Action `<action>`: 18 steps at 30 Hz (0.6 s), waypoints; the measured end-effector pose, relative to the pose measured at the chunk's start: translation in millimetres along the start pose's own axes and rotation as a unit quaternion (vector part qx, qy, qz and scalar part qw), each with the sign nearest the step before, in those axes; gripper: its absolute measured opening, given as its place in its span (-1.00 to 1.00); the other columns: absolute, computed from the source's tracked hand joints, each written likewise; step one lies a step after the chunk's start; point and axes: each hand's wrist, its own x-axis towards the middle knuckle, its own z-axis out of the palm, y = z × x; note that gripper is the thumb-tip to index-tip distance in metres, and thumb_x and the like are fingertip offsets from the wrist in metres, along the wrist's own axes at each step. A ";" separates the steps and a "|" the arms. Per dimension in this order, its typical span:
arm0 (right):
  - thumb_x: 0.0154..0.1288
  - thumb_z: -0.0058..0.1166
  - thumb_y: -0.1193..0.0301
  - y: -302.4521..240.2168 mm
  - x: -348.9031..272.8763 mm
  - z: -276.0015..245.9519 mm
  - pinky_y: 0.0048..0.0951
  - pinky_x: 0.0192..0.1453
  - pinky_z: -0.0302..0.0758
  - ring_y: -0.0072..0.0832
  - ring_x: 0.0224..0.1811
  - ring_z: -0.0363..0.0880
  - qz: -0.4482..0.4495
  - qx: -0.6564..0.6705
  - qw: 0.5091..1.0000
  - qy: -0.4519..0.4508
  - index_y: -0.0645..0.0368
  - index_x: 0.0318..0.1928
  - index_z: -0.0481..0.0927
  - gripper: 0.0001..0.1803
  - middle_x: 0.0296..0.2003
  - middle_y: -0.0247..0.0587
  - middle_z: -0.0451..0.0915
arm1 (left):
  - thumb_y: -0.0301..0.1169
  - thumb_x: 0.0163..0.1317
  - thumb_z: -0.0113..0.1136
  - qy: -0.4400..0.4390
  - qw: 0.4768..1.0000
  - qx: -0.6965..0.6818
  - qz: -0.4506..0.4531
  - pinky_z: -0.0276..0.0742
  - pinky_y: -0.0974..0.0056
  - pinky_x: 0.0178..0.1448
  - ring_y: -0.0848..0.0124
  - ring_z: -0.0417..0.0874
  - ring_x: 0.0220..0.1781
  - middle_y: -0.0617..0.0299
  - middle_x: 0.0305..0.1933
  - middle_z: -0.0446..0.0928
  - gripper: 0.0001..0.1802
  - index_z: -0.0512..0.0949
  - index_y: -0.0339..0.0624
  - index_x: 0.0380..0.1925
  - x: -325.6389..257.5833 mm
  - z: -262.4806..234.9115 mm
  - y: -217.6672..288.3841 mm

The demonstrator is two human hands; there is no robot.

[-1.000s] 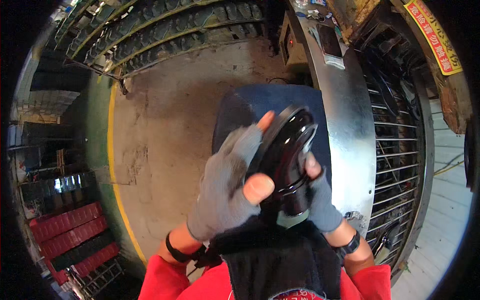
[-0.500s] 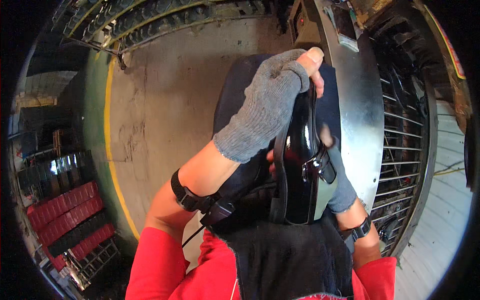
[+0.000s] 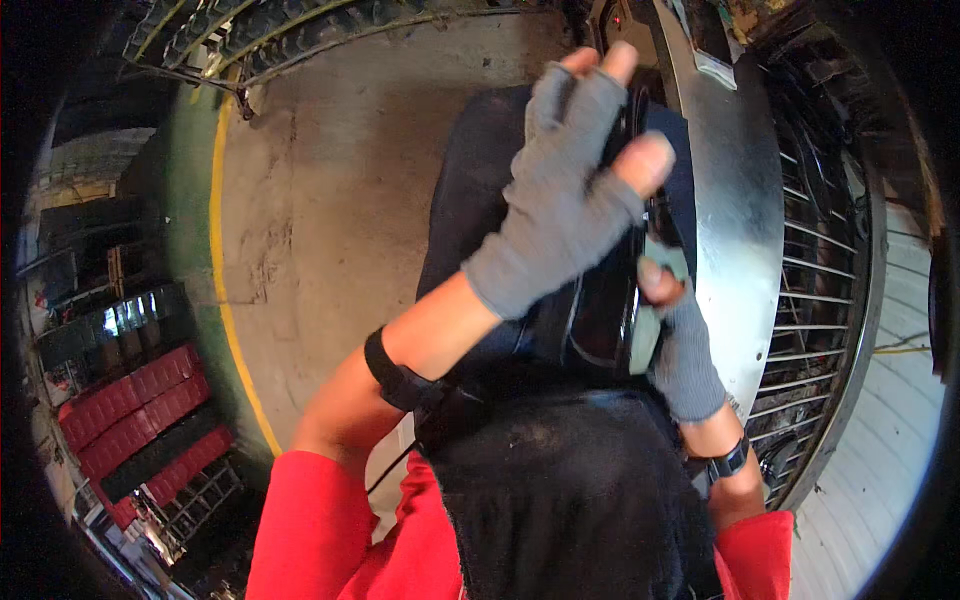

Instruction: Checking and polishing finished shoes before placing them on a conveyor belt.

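On my lap lies a glossy black shoe with a dark sole edge. A pale grey-green form, perhaps a shoe last, shows along its right side. My left hand, in a grey fingerless glove, is over the shoe with fingers stretched and thumb apart; it covers much of the shoe and is slightly blurred. Whether it touches the shoe I cannot tell. My right hand, gloved alike, grips the shoe from the right, thumb bent over the pale form; its other fingers are hidden.
A bare metal bench top runs along the right, next to a rack of metal rods. A dark apron covers my lap. Shelving with dark items stands at the far left; red and black ribbed pieces are stacked at left.
My left hand has lifted off the shoe's far end and spread its fingers. The shoe has turned and shifted away from my body, with my right hand staying at its right side.
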 end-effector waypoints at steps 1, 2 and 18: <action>0.46 0.27 0.15 -13.2 9.5 15.3 -0.31 0.13 0.78 -0.35 0.06 0.79 -0.007 0.015 1.000 -0.005 0.26 0.35 0.54 -0.40 0.12 -0.12 0.73 | 0.12 0.48 0.16 -0.010 0.989 -0.114 -0.093 0.32 0.03 0.53 0.07 0.38 0.48 -0.11 0.51 0.30 -0.12 0.26 -0.21 0.59 9.2 0.6 -3.1; 0.50 0.20 0.13 -15.6 20.0 22.9 -0.32 0.13 0.78 -0.35 0.08 0.78 -0.038 0.044 0.998 -0.013 0.24 0.37 0.53 -0.40 0.13 -0.09 0.72 | 0.09 0.55 0.11 -0.011 0.956 -0.245 -0.162 0.19 0.10 0.64 0.20 0.28 0.60 -0.05 0.59 0.24 -0.13 0.18 -0.22 0.64 1.2 -1.5 -18.9; 0.60 0.03 -0.01 -1.7 87.3 6.2 -0.38 0.31 0.62 -0.42 0.19 0.71 -0.187 0.000 0.982 0.016 0.26 0.36 0.53 -0.37 0.18 -0.13 0.68 | -0.08 0.68 -0.06 -0.082 0.878 -0.352 -0.315 0.13 0.26 0.66 0.36 0.24 0.61 0.08 0.61 0.28 -0.26 0.11 -0.32 0.64 -59.8 21.1 -57.7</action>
